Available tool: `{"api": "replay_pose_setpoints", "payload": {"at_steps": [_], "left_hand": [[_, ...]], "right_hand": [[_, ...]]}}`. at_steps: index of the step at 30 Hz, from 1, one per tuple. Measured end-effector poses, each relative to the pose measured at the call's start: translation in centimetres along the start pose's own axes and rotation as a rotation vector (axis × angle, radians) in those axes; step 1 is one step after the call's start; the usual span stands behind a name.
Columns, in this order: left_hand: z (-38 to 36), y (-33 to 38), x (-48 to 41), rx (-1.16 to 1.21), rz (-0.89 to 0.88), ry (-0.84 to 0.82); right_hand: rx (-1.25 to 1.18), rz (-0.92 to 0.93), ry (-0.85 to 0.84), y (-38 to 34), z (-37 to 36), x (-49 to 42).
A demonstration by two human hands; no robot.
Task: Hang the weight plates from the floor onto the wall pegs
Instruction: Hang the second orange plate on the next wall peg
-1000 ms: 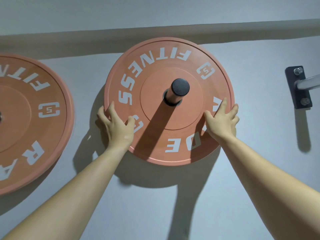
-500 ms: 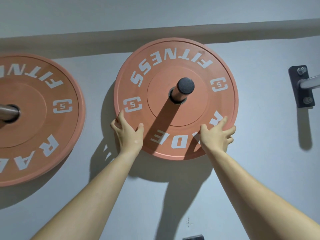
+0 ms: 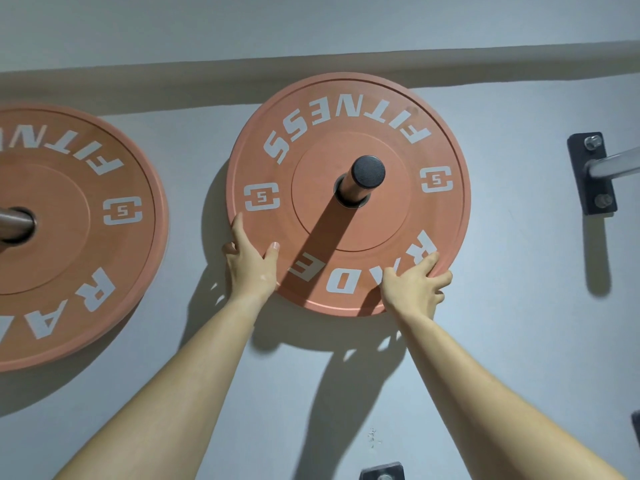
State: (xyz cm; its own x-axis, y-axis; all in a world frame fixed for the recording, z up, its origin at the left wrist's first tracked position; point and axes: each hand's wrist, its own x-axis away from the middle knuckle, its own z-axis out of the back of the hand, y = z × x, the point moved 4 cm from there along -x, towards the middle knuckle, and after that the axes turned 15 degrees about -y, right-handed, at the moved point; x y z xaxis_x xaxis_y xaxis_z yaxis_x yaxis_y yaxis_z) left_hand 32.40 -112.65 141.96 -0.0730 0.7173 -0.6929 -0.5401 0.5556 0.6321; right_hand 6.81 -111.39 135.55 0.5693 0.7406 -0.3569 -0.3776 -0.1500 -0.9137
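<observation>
Grey wall (image 3: 519, 341) ahead, and the plate (image 3: 391, 216) hangs on its peg (image 3: 363, 176). Left hand (image 3: 251, 268) grips the lower-left rim, thumb on the face; right hand (image 3: 414, 289) clasps the lower-right rim. Second plate (image 3: 69, 237) hangs alongside, left.

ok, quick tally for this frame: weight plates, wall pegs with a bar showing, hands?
orange weight plates: 2
wall pegs: 3 (2 loaded, 1 bare)
hands: 2, both on the middle plate's lower rim
Total: 7
</observation>
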Motion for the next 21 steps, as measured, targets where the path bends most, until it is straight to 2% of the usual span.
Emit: {"api": "replay_pose_setpoints", "payload": {"at_steps": [4, 7, 10, 15, 21], "left_hand": [[-0.2, -0.2, -0.1, -0.007, -0.008, 0.004], [0.0, 0.1, 0.2, -0.041, -0.011, 0.018], [0.7, 0.7, 0.2, -0.222, -0.045, 0.088], [1.7, 2.4, -0.1, -0.490, -0.149, 0.113], [4.2, 3.9, 0.8, -0.614, -0.216, 0.055]], "right_hand": [[0.038, -0.008, -0.005, 0.1, 0.7, -0.2], [0.138, -0.014, 0.094, -0.4, 2.0, -0.2], [0.305, 0.099, 0.168, -1.8, 3.2, -0.3], [0.419, 0.275, 0.114, -4.7, 4.6, -0.4], [0.510, 0.336, -0.038, -7.6, 6.1, 1.5]]}}
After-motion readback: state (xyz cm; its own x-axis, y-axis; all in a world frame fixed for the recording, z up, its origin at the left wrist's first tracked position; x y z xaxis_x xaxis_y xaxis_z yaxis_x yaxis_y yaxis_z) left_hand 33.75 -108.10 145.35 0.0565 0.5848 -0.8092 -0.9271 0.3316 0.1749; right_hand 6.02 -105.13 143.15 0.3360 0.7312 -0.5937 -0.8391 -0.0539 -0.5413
